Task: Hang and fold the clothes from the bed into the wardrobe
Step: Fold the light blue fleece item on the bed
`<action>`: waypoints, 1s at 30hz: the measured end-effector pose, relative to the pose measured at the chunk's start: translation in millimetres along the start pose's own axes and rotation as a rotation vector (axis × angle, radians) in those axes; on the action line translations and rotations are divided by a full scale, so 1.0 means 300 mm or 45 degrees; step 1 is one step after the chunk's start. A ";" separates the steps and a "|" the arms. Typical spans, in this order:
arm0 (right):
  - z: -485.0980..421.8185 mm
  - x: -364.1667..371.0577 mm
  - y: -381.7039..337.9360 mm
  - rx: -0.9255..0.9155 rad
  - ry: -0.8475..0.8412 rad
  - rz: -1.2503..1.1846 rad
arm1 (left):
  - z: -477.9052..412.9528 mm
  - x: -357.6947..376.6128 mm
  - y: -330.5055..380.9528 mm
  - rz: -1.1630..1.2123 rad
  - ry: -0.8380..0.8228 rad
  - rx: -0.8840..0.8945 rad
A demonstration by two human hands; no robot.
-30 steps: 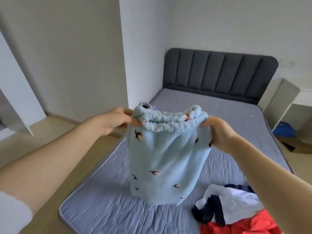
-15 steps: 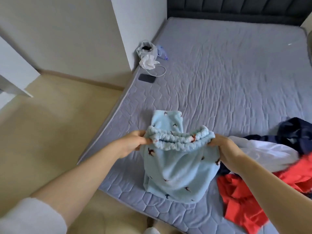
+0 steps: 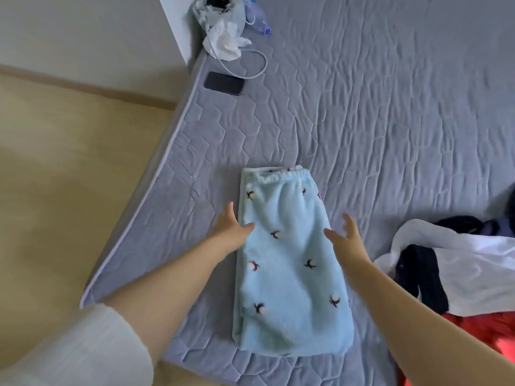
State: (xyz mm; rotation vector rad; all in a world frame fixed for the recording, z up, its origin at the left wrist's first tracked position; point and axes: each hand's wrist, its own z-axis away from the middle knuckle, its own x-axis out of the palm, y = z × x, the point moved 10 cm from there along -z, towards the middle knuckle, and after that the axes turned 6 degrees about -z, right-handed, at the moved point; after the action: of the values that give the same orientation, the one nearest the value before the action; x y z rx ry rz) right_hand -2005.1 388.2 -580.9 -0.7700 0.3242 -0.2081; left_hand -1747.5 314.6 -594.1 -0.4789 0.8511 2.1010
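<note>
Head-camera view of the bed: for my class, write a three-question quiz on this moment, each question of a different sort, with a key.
1. True or false: the left hand grips the light blue fleece pants by the waistband.
2. What lies nearest the phone on the mattress? A) white cable B) red garment C) white garment
3. Fill in: the right hand is ____, fingers spread.

Key: 1 false, both hands are open and the pants lie flat; 2 A; 3 open.
</note>
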 end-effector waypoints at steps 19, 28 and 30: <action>-0.071 -0.111 0.730 0.474 0.008 0.109 | 0.115 0.683 -0.485 0.607 -0.540 -0.277; -0.049 -0.109 0.674 0.469 -0.103 -0.068 | 0.217 0.567 -0.460 1.043 -0.415 -0.183; -0.034 -0.112 0.671 0.483 -0.144 -0.137 | 0.250 0.567 -0.456 1.221 -0.487 -0.205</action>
State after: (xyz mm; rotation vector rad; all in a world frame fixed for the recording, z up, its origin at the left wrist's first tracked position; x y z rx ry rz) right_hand -2026.7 532.9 -723.6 -0.4219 0.1294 -0.3159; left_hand -1745.4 521.5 -696.6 0.3457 0.7519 3.0023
